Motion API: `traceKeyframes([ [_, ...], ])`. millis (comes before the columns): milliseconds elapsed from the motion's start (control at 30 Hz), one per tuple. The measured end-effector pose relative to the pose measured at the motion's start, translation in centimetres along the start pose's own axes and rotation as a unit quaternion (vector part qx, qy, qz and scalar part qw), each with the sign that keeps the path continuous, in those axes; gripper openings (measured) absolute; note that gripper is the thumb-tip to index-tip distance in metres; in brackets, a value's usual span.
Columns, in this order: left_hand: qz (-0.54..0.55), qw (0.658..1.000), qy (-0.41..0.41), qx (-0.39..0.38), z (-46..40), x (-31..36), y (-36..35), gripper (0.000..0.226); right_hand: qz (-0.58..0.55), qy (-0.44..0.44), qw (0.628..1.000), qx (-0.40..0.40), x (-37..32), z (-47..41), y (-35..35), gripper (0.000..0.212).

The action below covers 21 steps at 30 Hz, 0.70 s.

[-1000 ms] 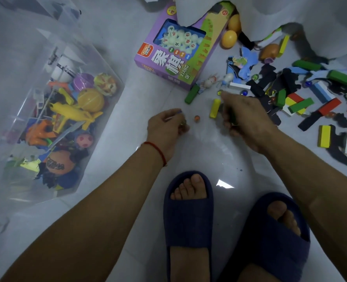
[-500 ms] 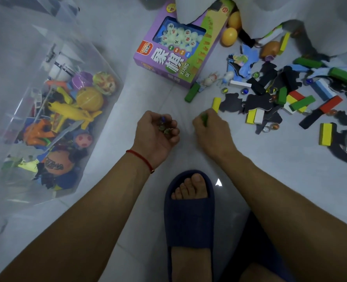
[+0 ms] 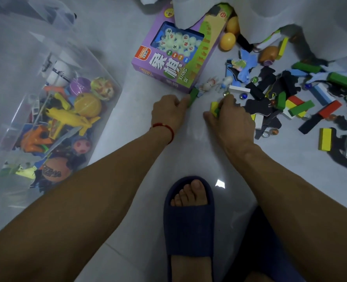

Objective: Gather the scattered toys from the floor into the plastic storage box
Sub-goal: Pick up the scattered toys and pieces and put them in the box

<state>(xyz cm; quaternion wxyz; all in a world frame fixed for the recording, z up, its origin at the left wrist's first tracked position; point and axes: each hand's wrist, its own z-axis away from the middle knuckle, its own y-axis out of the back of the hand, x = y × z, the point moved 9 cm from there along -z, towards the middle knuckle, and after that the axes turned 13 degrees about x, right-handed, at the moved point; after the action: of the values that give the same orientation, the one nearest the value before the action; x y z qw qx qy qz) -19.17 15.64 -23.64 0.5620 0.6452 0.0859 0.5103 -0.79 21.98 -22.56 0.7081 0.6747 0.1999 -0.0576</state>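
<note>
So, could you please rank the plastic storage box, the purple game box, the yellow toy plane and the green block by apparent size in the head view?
1. plastic storage box
2. purple game box
3. yellow toy plane
4. green block, touched by the left hand

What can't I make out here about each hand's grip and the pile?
- Head view: left hand is seen from the back; whatever its palm holds is hidden.
- Right hand covers most of the yellow and green blocks.
- White cloth hides the pile's far edge.
- Marbles too small for detail.
</note>
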Motion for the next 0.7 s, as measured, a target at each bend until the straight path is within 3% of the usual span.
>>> traceKeyframes([
  [100,-0.13,0.986,-0.101,-0.008,-0.2,1.3,-1.1,0.05,-0.01,0.022,1.0,0.02,-0.3,0.7,0.1,0.039],
  [167,-0.182,0.973,-0.14,-0.018,-0.2,1.7,-1.9,0.058,-0.111,-0.04,0.993,0.01,0.6,1.3,0.3,0.033],
  [200,-0.193,0.969,-0.15,-0.018,-0.2,2.0,-2.1,0.059,-0.21,-0.105,0.972,-0.012,1.3,1.8,0.1,0.029],
  [233,-0.206,0.965,-0.159,-0.02,-0.3,2.0,-2.3,0.058,-0.339,-0.192,0.92,-0.049,1.8,2.6,-0.2,0.029],
  [300,-0.234,0.952,-0.194,-0.023,0.1,2.2,-2.5,0.05,-0.559,-0.351,0.737,-0.145,1.7,4.7,-1.2,0.028],
  [333,-0.24,0.946,-0.215,-0.018,0.4,2.4,-2.5,0.046,-0.618,-0.385,0.661,-0.182,1.2,5.4,-1.4,0.023],
  [400,-0.232,0.944,-0.236,-0.016,0.9,2.4,-2.3,0.038,-0.666,-0.387,0.601,-0.213,0.6,5.6,-1.0,0.017],
  [500,-0.111,0.977,-0.181,-0.014,2.6,1.9,-0.7,0.028,-0.704,-0.343,0.581,-0.221,-0.2,4.8,0.5,0.02],
  [567,0.027,0.993,-0.116,-0.007,4.7,1.6,1.7,0.034,-0.707,-0.318,0.591,-0.224,-1.2,4.1,1.9,0.027],
  [633,0.153,0.988,-0.017,-0.014,6.9,1.4,5.0,0.035,-0.685,-0.305,0.623,-0.223,-2.5,3.2,3.0,0.028],
  [700,0.288,0.947,0.133,-0.047,8.4,0.9,7.9,0.032,-0.654,-0.309,0.649,-0.235,-4.9,2.4,3.5,0.028],
])
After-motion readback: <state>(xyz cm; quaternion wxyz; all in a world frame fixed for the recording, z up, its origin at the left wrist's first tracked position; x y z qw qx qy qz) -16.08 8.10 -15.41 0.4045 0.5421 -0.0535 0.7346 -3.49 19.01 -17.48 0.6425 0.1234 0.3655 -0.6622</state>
